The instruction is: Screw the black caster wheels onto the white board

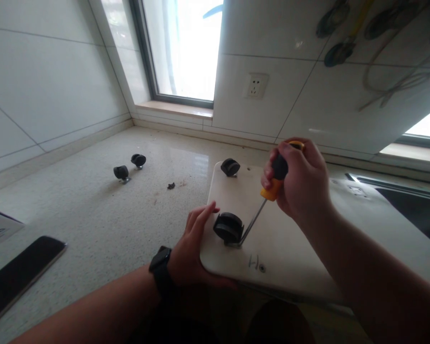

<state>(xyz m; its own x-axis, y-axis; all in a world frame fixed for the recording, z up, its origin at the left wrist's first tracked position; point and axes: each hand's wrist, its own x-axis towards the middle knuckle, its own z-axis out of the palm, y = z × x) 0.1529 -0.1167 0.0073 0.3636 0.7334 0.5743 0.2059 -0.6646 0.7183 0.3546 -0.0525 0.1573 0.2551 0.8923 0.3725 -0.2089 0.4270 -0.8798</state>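
Note:
My right hand [295,177] is wrapped round the yellow and black handle of a screwdriver [270,191]. Its metal shaft slants down to the mounting plate of a black caster wheel [228,227], near the rounded corner of a white board [279,243]. The exact tip contact is hard to make out. My left hand [193,246], with a dark watch on the wrist, grips that corner of the board, thumb along the front edge and fingers by the caster. A second caster [230,167] is fixed at the board's far corner.
Two loose casters [138,160] lie on the speckled countertop [154,229] to the left. Small dark bits, probably screws [171,186], lie nearby. A dark flat object [21,267] rests at far left. A sink [408,205] is at right; a socket [256,86] is on the tiled wall.

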